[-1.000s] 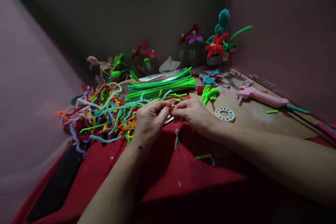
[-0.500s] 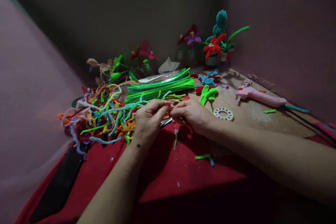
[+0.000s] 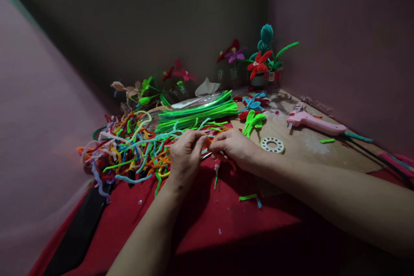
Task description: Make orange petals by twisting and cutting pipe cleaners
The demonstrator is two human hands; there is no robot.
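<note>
My left hand [image 3: 186,155] and my right hand [image 3: 233,147] meet fingertip to fingertip above the red cloth [image 3: 200,220]. Both pinch a thin orange pipe cleaner [image 3: 210,143] between them; its loose end curls under my right hand. Just left of my hands lies a tangled heap of pipe cleaners in many colours [image 3: 132,146]. A small green and white stem piece [image 3: 216,174] lies on the cloth below my fingers.
A bundle of straight bright green pipe cleaners [image 3: 200,110] lies behind the heap. On the bare wooden top are a white ring with holes [image 3: 272,144], a pink glue gun [image 3: 312,122] and green loops [image 3: 254,120]. Finished pipe-cleaner flowers [image 3: 258,58] stand in the corner.
My hands stay together on the orange pipe cleaner, their fingers shifting slightly. The view has tilted so everything sits a little lower and to the left.
</note>
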